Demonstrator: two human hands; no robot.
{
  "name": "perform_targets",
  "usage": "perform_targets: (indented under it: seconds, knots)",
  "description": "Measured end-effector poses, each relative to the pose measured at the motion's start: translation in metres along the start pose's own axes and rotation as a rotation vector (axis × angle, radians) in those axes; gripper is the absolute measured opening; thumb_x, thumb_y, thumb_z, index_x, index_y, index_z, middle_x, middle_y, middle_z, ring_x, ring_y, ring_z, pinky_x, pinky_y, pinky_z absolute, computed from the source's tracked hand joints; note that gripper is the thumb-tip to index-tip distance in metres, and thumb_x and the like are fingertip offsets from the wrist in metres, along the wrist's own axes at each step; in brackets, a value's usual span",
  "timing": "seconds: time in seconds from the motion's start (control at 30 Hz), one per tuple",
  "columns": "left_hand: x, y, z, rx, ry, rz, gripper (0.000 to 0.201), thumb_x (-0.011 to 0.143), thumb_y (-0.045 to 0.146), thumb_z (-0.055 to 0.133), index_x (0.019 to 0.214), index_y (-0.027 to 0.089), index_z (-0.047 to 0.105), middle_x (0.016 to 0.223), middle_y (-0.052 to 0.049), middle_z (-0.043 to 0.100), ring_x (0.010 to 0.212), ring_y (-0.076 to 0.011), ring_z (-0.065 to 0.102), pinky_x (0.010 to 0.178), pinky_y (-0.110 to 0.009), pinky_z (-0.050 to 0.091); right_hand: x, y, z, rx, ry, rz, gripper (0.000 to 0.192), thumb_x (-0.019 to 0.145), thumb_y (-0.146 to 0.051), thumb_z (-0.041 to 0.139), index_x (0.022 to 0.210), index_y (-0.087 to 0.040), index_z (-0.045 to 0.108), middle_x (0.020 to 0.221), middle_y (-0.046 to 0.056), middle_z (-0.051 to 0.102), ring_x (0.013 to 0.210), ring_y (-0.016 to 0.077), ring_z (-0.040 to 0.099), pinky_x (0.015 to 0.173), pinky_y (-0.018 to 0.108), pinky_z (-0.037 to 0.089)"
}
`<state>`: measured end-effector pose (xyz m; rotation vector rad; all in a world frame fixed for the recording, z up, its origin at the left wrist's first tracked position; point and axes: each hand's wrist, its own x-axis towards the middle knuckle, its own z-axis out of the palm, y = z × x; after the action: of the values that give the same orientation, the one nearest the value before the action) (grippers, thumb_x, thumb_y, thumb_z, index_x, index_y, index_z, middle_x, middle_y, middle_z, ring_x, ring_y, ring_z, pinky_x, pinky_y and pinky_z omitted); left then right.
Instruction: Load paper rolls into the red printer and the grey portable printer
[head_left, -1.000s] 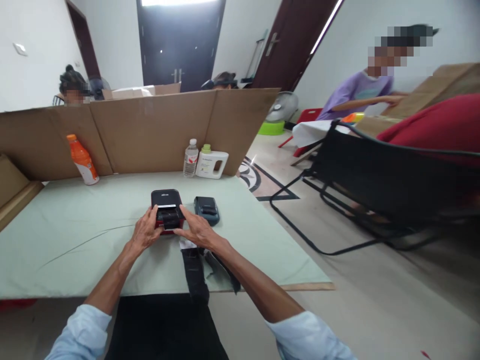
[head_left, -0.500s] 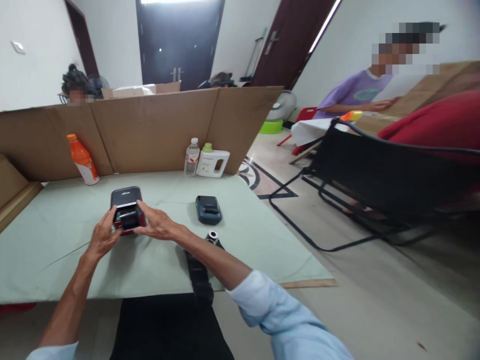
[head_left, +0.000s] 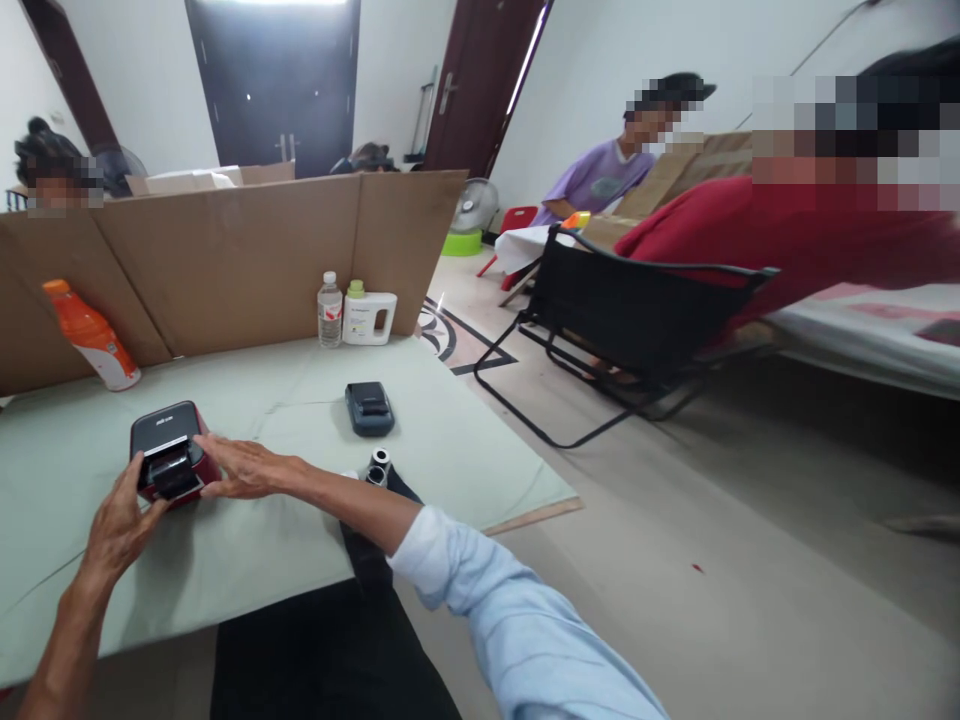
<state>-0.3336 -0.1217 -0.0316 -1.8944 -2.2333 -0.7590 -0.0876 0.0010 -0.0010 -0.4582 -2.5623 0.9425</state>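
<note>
Reaching left past a black strip [head_left: 366, 562] and pale-ended rolls [head_left: 378, 468], both nearer me than the small dark device [head_left: 369, 409], I hold a boxy red-and-black machine [head_left: 169, 452], my left hand [head_left: 116, 525] and right hand [head_left: 244, 466] gripping its two sides. It has just moved from beside the small dark device to well left of it, so I seem to be repositioning it; whether it touches the table [head_left: 262, 560], I can't tell. Beyond the small dark device stand a clear bottle [head_left: 330, 312] and white jug [head_left: 367, 318], backed by a cardboard screen [head_left: 262, 240].
</note>
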Motion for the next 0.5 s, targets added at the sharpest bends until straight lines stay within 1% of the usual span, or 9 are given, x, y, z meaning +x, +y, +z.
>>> perform_targets:
  seconds: [0.07, 0.13, 0.17, 0.23, 0.3, 0.37, 0.4, 0.43, 0.5]
  knots:
    - [-0.005, 0.013, -0.009, 0.050, 0.043, 0.018, 0.077, 0.086, 0.050, 0.056, 0.153, 0.014, 0.044, 0.147, -0.021, 0.058, 0.134, -0.0412, 0.058, 0.109, -0.056, 0.052, -0.023, 0.004, -0.021, 0.011, 0.052, -0.043, 0.074, 0.091, -0.043, 0.074, 0.155, -0.023, 0.041, 0.157, 0.016, 0.051, 0.144, 0.0337, 0.050, 0.115, 0.049, 0.045]
    - [-0.010, 0.033, -0.022, 0.107, 0.123, 0.058, 0.073, 0.089, 0.047, 0.055, 0.153, 0.013, 0.045, 0.152, -0.024, 0.052, 0.143, -0.0457, 0.048, 0.113, -0.064, 0.046, -0.052, 0.013, -0.048, 0.020, 0.188, -0.039, 0.070, 0.094, -0.041, 0.070, 0.156, -0.022, 0.044, 0.159, 0.017, 0.049, 0.141, 0.0312, 0.053, 0.116, 0.049, 0.044]
    - [-0.012, 0.046, -0.029, 0.127, 0.168, 0.090, 0.069, 0.091, 0.045, 0.053, 0.152, 0.013, 0.046, 0.154, -0.025, 0.049, 0.144, -0.0467, 0.046, 0.114, -0.065, 0.045, -0.067, 0.019, -0.063, 0.024, 0.277, -0.026, 0.066, 0.095, -0.040, 0.068, 0.155, -0.021, 0.046, 0.158, 0.017, 0.050, 0.136, 0.0293, 0.057, 0.113, 0.047, 0.047]
    - [-0.014, 0.078, -0.038, 0.135, 0.276, 0.149, 0.059, 0.094, 0.035, 0.052, 0.149, 0.014, 0.051, 0.155, -0.023, 0.048, 0.145, -0.0447, 0.046, 0.116, -0.064, 0.043, -0.098, 0.038, -0.092, 0.017, 0.454, 0.026, 0.058, 0.096, -0.037, 0.064, 0.150, -0.019, 0.053, 0.151, 0.016, 0.057, 0.122, 0.0257, 0.065, 0.102, 0.043, 0.054]
    - [-0.012, 0.112, -0.036, 0.106, 0.354, 0.244, 0.051, 0.095, 0.029, 0.054, 0.144, 0.016, 0.056, 0.150, -0.021, 0.054, 0.140, -0.0416, 0.051, 0.118, -0.062, 0.043, -0.128, 0.063, -0.114, -0.014, 0.634, 0.123, 0.049, 0.097, -0.037, 0.061, 0.142, -0.018, 0.060, 0.139, 0.014, 0.065, 0.110, 0.0234, 0.068, 0.093, 0.040, 0.058]
    - [-0.004, 0.143, -0.021, 0.034, 0.320, 0.328, 0.045, 0.095, 0.024, 0.055, 0.140, 0.020, 0.060, 0.144, -0.017, 0.060, 0.135, -0.0379, 0.056, 0.118, -0.060, 0.044, -0.156, 0.092, -0.125, -0.041, 0.797, 0.254, 0.044, 0.097, -0.038, 0.058, 0.135, -0.017, 0.066, 0.133, 0.014, 0.067, 0.102, 0.0221, 0.068, 0.089, 0.038, 0.059]
    - [0.002, 0.157, -0.008, -0.016, 0.264, 0.372, 0.044, 0.095, 0.023, 0.055, 0.138, 0.021, 0.061, 0.141, -0.015, 0.063, 0.132, -0.0360, 0.059, 0.117, -0.059, 0.045, -0.170, 0.106, -0.127, -0.048, 0.840, 0.323, 0.043, 0.098, -0.039, 0.057, 0.133, -0.017, 0.067, 0.132, 0.014, 0.067, 0.101, 0.0222, 0.069, 0.090, 0.039, 0.059]
    - [0.010, 0.169, 0.007, -0.067, 0.190, 0.405, 0.043, 0.094, 0.022, 0.054, 0.137, 0.022, 0.062, 0.138, -0.014, 0.064, 0.129, -0.0347, 0.060, 0.116, -0.058, 0.047, -0.182, 0.120, -0.126, -0.050, 0.870, 0.391, 0.043, 0.097, -0.041, 0.058, 0.131, -0.017, 0.068, 0.130, 0.015, 0.069, 0.100, 0.0227, 0.069, 0.092, 0.040, 0.058]
    - [0.029, 0.189, 0.043, -0.153, 0.039, 0.442, 0.042, 0.093, 0.024, 0.056, 0.135, 0.022, 0.064, 0.136, -0.013, 0.067, 0.127, -0.0331, 0.062, 0.113, -0.056, 0.051, -0.201, 0.144, -0.118, -0.048, 0.873, 0.512, 0.045, 0.096, -0.044, 0.059, 0.130, -0.016, 0.068, 0.129, 0.016, 0.070, 0.098, 0.0239, 0.070, 0.096, 0.043, 0.057]
